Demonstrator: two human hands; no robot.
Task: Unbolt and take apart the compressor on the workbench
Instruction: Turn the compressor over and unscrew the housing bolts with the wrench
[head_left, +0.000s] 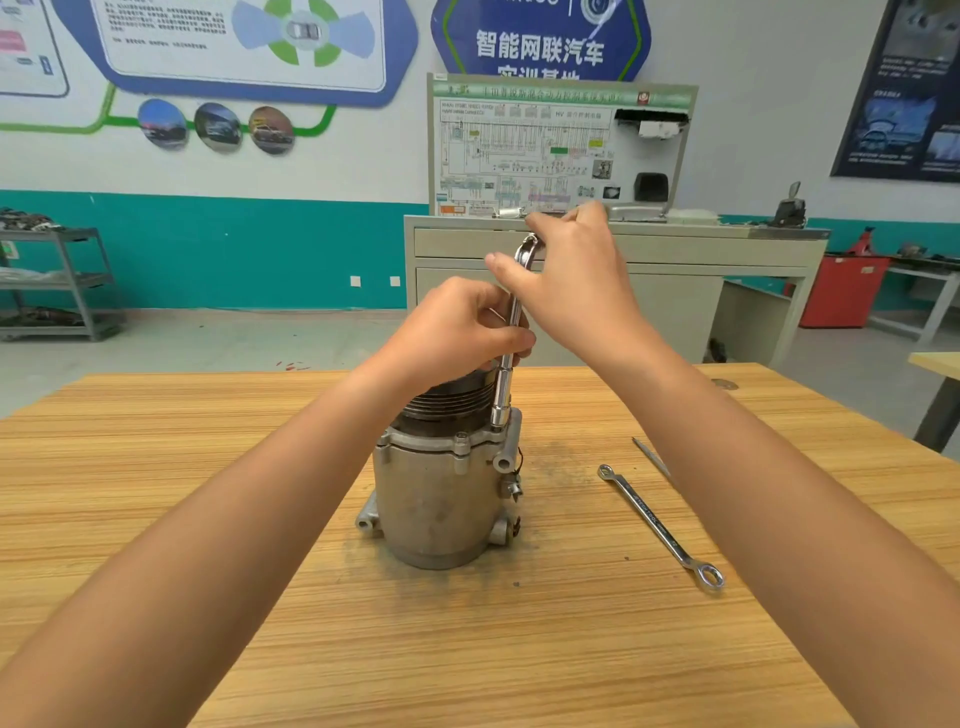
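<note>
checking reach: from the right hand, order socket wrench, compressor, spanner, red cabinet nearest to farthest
1. socket wrench, gripped by the right hand
2. compressor, just below it
3. spanner, on the bench, right
4. red cabinet, far back right

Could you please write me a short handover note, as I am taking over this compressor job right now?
Left hand grips the shaft of the L-shaped socket wrench; right hand holds its bent top. Its socket sits on a flange bolt of the compressor, upright on the workbench. A ring spanner lies right of it. Housing looks assembled; bolts remain to undo.
</note>
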